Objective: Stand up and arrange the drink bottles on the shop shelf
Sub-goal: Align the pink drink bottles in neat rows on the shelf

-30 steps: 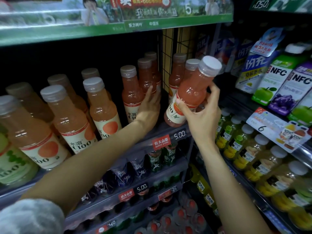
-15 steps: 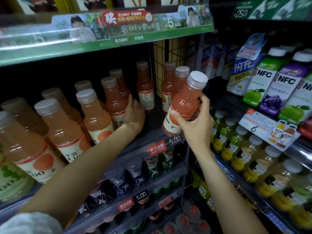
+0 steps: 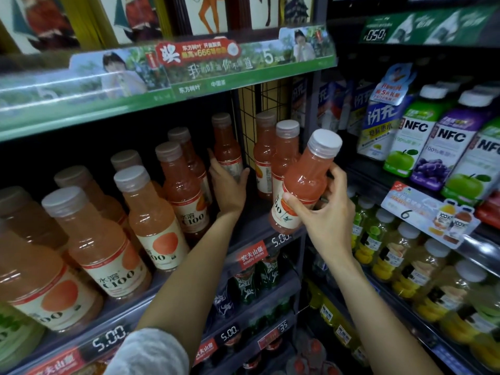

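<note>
At the shelf front | right hand grips tilted grapefruit bottle | left hand wraps rear bottle upright.

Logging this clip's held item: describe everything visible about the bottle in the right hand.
The bottle is clear plastic, filled with pink-orange drink, with a ribbed white cap and a cream label bearing an orange fruit picture. It tilts, cap up and to the right, above the shelf edge. The right hand grips its lower body; nothing else visibly touches it.
</note>
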Demonstrator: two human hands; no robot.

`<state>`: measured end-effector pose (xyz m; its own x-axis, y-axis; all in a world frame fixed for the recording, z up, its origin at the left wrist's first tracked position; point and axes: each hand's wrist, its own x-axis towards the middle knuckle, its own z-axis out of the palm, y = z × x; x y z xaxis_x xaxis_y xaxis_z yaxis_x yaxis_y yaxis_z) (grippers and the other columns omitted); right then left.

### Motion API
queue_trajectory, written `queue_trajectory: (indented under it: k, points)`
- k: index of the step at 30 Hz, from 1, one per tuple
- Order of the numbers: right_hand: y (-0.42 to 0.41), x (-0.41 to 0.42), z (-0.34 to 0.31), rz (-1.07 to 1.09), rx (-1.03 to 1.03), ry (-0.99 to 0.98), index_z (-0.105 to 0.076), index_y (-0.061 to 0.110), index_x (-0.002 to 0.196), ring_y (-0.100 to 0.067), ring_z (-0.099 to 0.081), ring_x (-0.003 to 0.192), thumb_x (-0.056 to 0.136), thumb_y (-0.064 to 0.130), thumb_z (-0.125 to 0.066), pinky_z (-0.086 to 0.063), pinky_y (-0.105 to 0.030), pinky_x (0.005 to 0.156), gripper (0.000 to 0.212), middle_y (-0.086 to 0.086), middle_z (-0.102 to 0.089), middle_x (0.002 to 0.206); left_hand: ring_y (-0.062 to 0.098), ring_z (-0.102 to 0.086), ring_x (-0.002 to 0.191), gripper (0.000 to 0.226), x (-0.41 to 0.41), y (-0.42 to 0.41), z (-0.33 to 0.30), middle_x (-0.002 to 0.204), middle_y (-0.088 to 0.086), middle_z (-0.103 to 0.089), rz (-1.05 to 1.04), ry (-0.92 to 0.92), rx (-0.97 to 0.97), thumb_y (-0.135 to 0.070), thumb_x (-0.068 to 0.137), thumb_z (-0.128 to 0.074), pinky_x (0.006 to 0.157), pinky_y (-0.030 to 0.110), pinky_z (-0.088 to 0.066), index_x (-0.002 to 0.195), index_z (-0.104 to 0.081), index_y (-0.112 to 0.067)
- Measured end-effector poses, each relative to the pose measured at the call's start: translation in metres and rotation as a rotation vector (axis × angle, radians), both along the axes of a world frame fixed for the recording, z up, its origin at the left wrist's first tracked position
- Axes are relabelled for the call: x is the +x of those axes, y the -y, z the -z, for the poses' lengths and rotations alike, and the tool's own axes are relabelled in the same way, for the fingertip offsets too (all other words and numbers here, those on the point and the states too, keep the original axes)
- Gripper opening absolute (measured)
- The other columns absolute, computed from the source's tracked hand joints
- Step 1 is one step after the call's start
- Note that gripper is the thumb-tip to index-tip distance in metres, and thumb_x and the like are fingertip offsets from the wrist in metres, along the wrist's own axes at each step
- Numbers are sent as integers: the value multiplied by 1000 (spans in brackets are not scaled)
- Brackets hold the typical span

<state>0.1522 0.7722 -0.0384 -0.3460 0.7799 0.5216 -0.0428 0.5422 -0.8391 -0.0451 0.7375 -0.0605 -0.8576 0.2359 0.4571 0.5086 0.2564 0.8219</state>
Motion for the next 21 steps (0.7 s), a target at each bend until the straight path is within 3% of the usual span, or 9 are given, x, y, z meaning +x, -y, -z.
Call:
queue_trajectory:
  k: [4,7,10,12,16,18,21]
  points:
    - [-4,2,-1,2,-6,3,-38,38,127,-10,-64,103,63,52,-78,-53,-44,87,77,10,-64,115,33,-41,129,85,-9,-2,2,141,20,-38,-10,-70,2,-10,81,-73,107,42,-36,148,-21,-6]
    - [-6,1,-1,8,-17,-8,-38,39,127,-10,-63,104,63,54,-78,-53,-44,87,77,11,-63,116,30,-32,136,85,5,5,6,148,19,-29,19,-43,18,-5,86,-66,111,33,-24,151,-12,-10]
    - [-6,0,-1,12,-16,-7,-38,39,126,-7,-64,101,65,48,-80,-53,-42,87,74,12,-64,112,15,-22,141,91,20,24,14,157,10,-16,207,33,84,-4,89,-63,109,18,-15,152,1,-17]
    - [-5,0,1,-2,-25,-8,-39,39,125,-7,-64,100,65,46,-81,-53,-42,87,74,12,-65,112,12,-22,142,99,26,36,12,158,6,-13,272,72,159,-13,86,-69,113,23,-19,152,4,-22]
    - [-2,-3,4,-22,-40,-11,-40,37,125,-7,-65,99,64,46,-80,-54,-42,86,73,13,-65,109,17,-32,135,114,31,29,-10,149,10,-27,115,-10,126,-32,65,-87,104,22,-28,150,-12,-16]
    - [-2,-5,3,-33,-53,-18,-40,39,124,-5,-65,99,64,45,-81,-54,-42,86,72,15,-65,108,20,-36,130,110,32,23,-18,142,11,-32,35,-99,33,-32,62,-88,98,23,-31,147,-20,-13]
    - [-1,-8,3,-47,-60,-20,-40,41,123,-3,-64,98,65,45,-80,-54,-41,86,71,19,-64,107,21,-44,124,97,21,22,-18,137,10,-40,64,-82,56,-20,67,-85,98,26,-36,143,-24,-11]
